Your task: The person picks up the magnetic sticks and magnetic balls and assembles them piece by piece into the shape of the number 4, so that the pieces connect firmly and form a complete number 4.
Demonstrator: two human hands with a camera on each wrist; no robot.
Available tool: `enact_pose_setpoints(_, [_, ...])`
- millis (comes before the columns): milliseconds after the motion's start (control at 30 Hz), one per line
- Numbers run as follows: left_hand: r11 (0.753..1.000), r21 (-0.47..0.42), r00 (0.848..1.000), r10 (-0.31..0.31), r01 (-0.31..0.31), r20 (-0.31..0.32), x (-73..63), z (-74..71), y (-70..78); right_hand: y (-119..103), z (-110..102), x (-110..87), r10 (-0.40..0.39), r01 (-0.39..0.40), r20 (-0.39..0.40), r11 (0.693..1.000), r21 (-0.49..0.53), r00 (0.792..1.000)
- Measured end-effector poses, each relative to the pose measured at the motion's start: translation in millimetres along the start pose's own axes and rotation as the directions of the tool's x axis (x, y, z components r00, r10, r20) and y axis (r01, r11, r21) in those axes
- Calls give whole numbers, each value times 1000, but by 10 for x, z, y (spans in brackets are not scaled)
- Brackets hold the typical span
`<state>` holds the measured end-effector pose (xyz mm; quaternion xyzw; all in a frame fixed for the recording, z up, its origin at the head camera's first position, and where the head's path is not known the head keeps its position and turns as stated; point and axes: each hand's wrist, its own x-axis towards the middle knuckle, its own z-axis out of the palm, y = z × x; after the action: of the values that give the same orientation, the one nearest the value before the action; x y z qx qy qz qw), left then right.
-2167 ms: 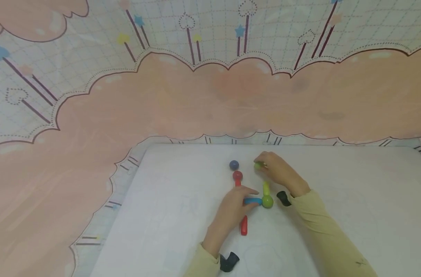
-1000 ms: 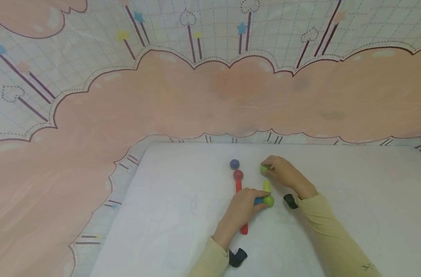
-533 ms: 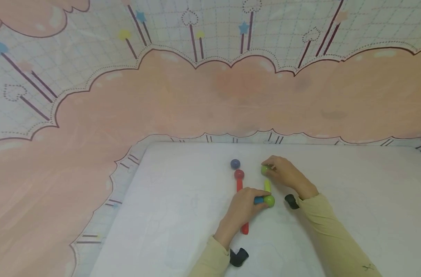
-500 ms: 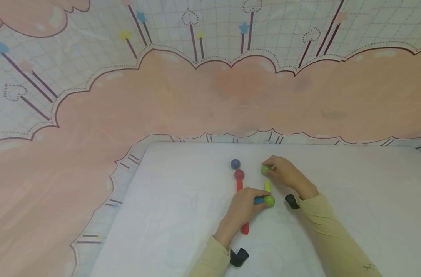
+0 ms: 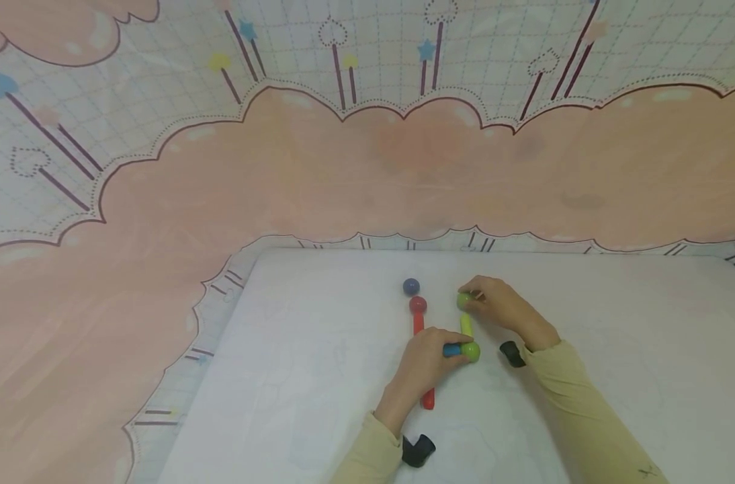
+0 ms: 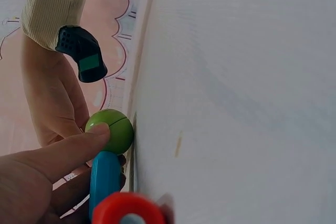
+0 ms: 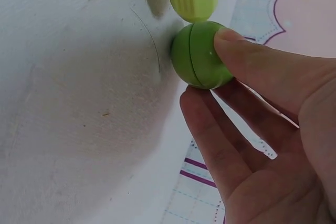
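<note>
My left hand (image 5: 424, 359) pinches a green ball (image 5: 471, 351) at the end of a blue rod (image 6: 105, 179); the thumb presses the ball in the left wrist view. From that ball a yellow-green rod (image 5: 467, 325) points away toward the far side. At the rod's far end, a second green ball (image 7: 202, 56) sits between the thumb and fingers of my right hand (image 5: 500, 306). In the right wrist view, ball and rod end appear to touch. A red rod (image 5: 418, 324) with a red ball (image 5: 418, 305) runs partly hidden under my left hand; another red rod (image 5: 428, 400) shows nearer.
A dark blue ball (image 5: 411, 287) lies just beyond the red ball. Everything is on a white tabletop (image 5: 295, 349), with a patterned peach cloth (image 5: 343, 175) behind it. Black wrist devices (image 5: 418, 450) show at both sleeves.
My left hand has slid right along the blue rod to the green ball. My right hand has brought its green ball right and nearer, up to the yellow-green rod's end.
</note>
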<state>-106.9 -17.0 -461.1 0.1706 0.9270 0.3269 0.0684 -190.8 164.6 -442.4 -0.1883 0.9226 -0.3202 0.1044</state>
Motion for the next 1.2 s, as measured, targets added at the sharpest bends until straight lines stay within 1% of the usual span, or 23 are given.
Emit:
enact_pose_setpoints(133, [1000, -7, 1000, -7, 7, 1, 1, 4, -6, -7, -5, -21, -3, 3, 6, 1000, 5, 1000])
enact_pose_setpoints(300, [1000, -10, 1000, -1, 1, -4, 7, 6, -16, -21, -13, -33, -9, 9, 18, 1000, -3, 1000])
enact_pose_setpoints(567, [1000, -8, 1000, 1, -1, -4, 8, 7, -18, -55, -21, -34, -3, 3, 64, 1000, 0, 998])
enact_pose_setpoints(733, [1000, -10, 1000, 0, 0, -6, 6, 9, -20, -59, -18, -34, -9, 9, 63, 1000, -8, 998])
enact_pose_setpoints(1033, [1000, -17, 1000, -7, 7, 1, 4, -5, -13, -70, -3, -50, -2, 2, 53, 1000, 8, 999])
enact_pose_setpoints(1200, [999, -40, 1000, -11, 12, 7, 6, -12, -19, -73, 30, -63, 26, -26, 42, 1000, 10, 999])
